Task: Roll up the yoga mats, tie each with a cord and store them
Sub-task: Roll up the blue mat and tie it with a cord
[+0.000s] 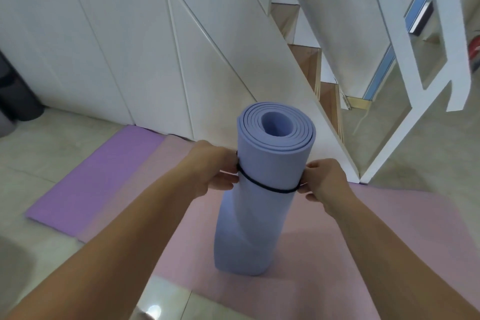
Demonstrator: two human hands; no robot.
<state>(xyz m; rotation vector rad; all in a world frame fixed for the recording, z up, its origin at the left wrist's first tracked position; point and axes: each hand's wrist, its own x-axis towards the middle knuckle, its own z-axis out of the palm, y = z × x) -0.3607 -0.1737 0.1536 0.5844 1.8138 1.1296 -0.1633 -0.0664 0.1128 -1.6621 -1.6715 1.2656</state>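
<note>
A rolled blue yoga mat (262, 215) stands upright on a flat pink mat (337, 254), its spiral end facing up. A black cord (267, 187) runs around the roll about a third of the way down. My left hand (215, 169) pinches the cord at the roll's left side, fingers curled against the mat. My right hand (324, 179) pinches the cord at the right side. A flat purple mat (96, 179) lies to the left, partly under the pink one.
White cabinet panels (117, 47) under a staircase stand behind the mats. Wooden stair steps (306, 60) rise at the right beside a white frame (405, 138). A dark object (15, 96) sits at the far left. Tiled floor (52, 143) surrounds the mats.
</note>
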